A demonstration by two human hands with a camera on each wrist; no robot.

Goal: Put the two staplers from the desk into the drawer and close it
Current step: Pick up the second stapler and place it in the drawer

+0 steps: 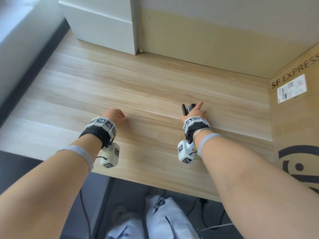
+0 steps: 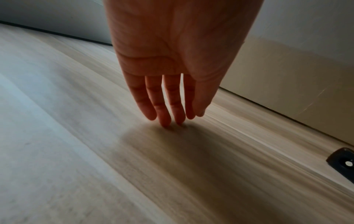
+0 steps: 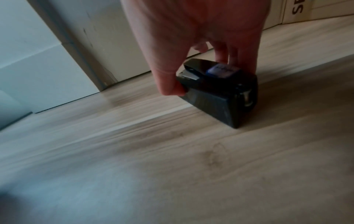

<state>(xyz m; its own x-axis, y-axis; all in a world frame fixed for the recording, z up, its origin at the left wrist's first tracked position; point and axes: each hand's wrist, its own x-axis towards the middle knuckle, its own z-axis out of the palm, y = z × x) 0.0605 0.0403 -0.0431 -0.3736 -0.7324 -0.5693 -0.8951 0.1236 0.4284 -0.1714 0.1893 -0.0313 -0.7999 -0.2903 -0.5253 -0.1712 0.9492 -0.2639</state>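
A black stapler (image 1: pixel 187 108) with a blue label stands tilted on the wooden desk (image 1: pixel 120 80), right of centre. My right hand (image 1: pixel 193 109) pinches it, thumb on one side and fingers on the other, with the index finger pointing forward. In the right wrist view the stapler (image 3: pixel 216 91) touches the desk with one lower corner while the right hand (image 3: pixel 197 74) holds its front end. My left hand (image 1: pixel 118 116) is to the left with nothing in it. Its straight fingertips (image 2: pixel 165 121) touch the bare desk. A second stapler and the drawer are not in view.
A white box (image 1: pixel 103 23) stands at the back left and a tan cardboard panel (image 1: pixel 207 40) runs along the back. An SF EXPRESS carton (image 1: pixel 296 100) walls the right side. A black object's end (image 2: pixel 343 160) shows at the left wrist view's right edge. Cables lie under the desk's front edge.
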